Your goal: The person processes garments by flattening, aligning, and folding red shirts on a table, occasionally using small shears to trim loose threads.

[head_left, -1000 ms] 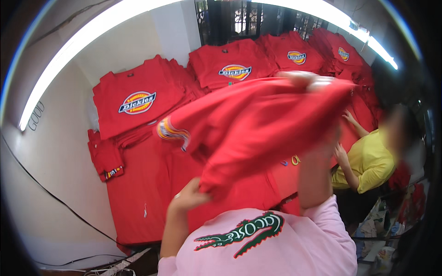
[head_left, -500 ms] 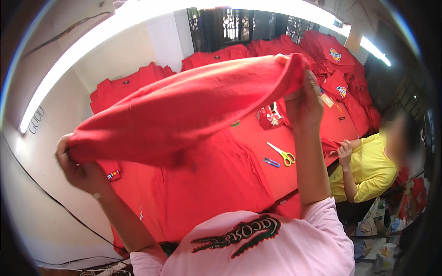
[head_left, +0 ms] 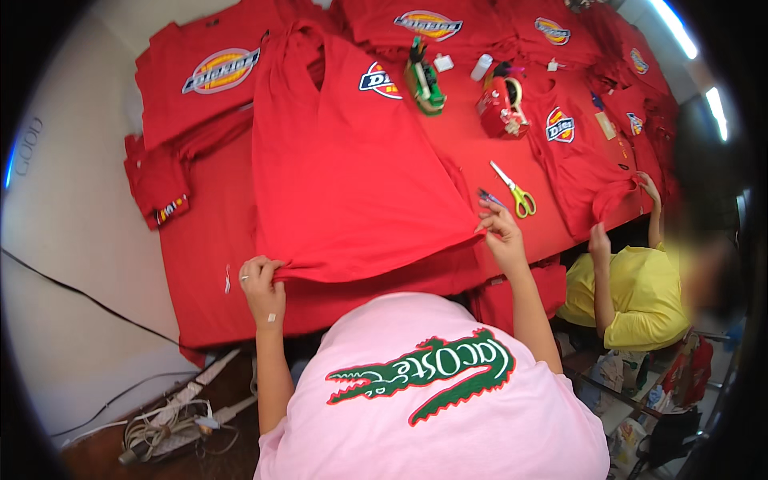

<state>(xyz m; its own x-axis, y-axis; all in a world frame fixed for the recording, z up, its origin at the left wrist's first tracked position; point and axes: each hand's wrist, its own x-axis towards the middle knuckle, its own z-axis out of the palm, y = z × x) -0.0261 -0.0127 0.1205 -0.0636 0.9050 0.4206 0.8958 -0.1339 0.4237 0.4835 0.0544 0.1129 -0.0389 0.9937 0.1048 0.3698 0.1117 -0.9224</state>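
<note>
A red T-shirt [head_left: 344,184] with a printed chest badge lies stretched over the red table, its hem drawn toward me. My left hand [head_left: 261,280] pinches the hem's left corner near the table's front edge. At the hem's right corner, my right hand [head_left: 502,230] grips the cloth between thumb and fingers. Just beyond that hand lie a small blue cutter [head_left: 490,198], partly hidden by the fingers, and yellow-green-handled scissors [head_left: 522,202]. Folded red cloth with a badge [head_left: 164,188] rests left of the shirt.
A green tape dispenser [head_left: 426,84] and a red tape dispenser [head_left: 498,112] stand beyond the scissors. Red shirts [head_left: 216,88] line the far side. To the right, a co-worker in yellow [head_left: 628,296] holds another red shirt [head_left: 580,176]. Cables [head_left: 164,432] lie bundled below left.
The red shirt, held up in the air before, now lies down across the table. Both my hands have come lower and nearer, still gripping it. The co-worker's hands have shifted on their shirt.
</note>
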